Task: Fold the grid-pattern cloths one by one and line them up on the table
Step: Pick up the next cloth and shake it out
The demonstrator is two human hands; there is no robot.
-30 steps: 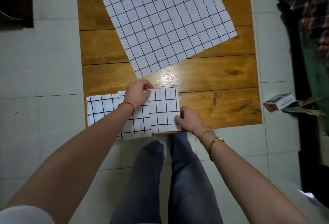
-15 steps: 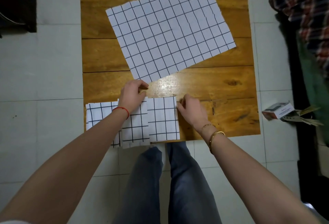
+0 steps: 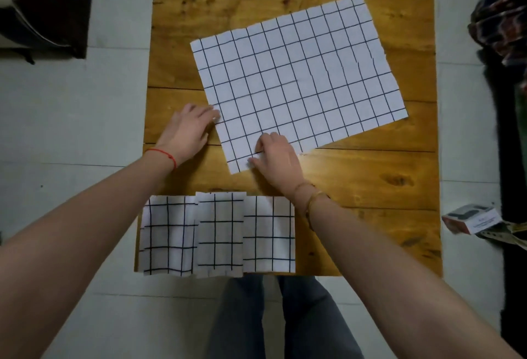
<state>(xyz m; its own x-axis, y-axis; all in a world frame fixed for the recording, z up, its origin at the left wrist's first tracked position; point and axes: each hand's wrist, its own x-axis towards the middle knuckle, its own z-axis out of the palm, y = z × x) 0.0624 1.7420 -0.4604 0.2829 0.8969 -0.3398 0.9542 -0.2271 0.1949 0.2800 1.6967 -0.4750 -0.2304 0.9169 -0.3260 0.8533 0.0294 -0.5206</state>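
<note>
A large unfolded white grid cloth lies askew on the far half of the wooden table. My left hand reaches its left edge, fingertips touching the cloth there. On the cloth's near corner sits my right hand, fingers curled and pinching the edge. Three folded grid cloths stand side by side along the table's near edge: the left one, the middle one and the right one. The left and middle ones hang slightly over the rim.
A small box lies on the tiled floor to the right of the table. Dark plaid clothing hangs at the right, and a dark bag sits at the far left. My legs stand at the table's near edge.
Both hands left the right folded cloth and moved forward to the unfolded cloth. The view tilted up, so the folded row now sits lower in the frame.
</note>
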